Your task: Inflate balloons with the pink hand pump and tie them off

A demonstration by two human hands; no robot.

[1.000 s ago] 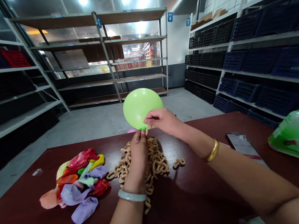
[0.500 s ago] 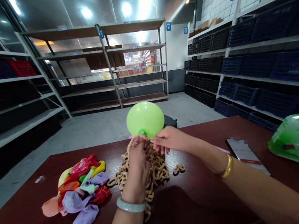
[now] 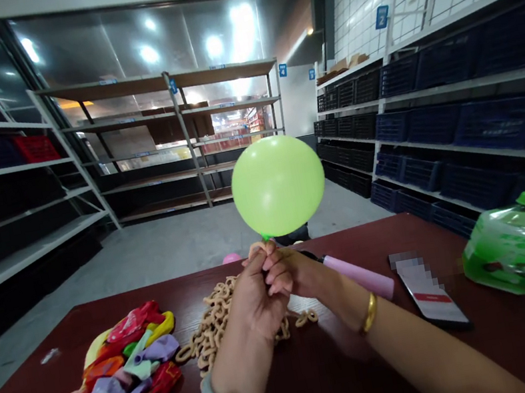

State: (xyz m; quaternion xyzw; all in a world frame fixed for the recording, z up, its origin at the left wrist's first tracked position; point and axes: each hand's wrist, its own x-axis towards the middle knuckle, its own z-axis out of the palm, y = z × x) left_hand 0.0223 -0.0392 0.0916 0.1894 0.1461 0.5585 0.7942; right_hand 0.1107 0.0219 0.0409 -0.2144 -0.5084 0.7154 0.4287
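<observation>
"Why do both hands meet beneath the green balloon point(image 3: 278, 185)?"

"Probably to seal its neck point(image 3: 266, 237). The left hand point(image 3: 254, 299) pinches there, the balloon just above."

"And the right hand point(image 3: 305, 273)?"

"Against the left, fingers bent; overlap hides its grip, so I can't tell. The left arm point(image 3: 237, 370) also covers part of the tan loops point(image 3: 216, 320)."
</observation>
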